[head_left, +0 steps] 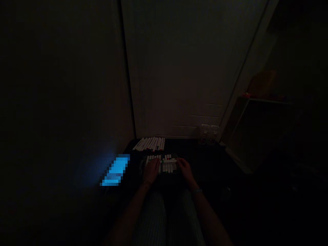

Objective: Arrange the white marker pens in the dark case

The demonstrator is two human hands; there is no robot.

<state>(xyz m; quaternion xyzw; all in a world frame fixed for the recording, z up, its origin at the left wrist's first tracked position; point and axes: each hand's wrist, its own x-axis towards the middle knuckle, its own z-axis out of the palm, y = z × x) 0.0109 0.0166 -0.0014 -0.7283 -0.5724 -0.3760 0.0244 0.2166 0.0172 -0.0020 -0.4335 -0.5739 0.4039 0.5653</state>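
In the dim light a clear case (141,166) of white markers with coloured ends lies on the dark table in front of me. One marker (169,161) lies crosswise above the upright rows, between my two hands. Its right end is pinched by the fingers of my right hand (186,171). My left hand (152,170) reaches over the left part of the case, its bent fingers at the marker's other end. Part of the rows is hidden under that hand. Behind the case, a loose group of white markers (151,144) is spread side by side.
A bright blue phone-like screen (115,171), pixelated, glows at the left edge of the dark table (212,164). Two clear containers (208,134) stand at the back right against the pale wall (179,78). Further right is a shelf unit (256,130) with an orange object (263,83) on top.
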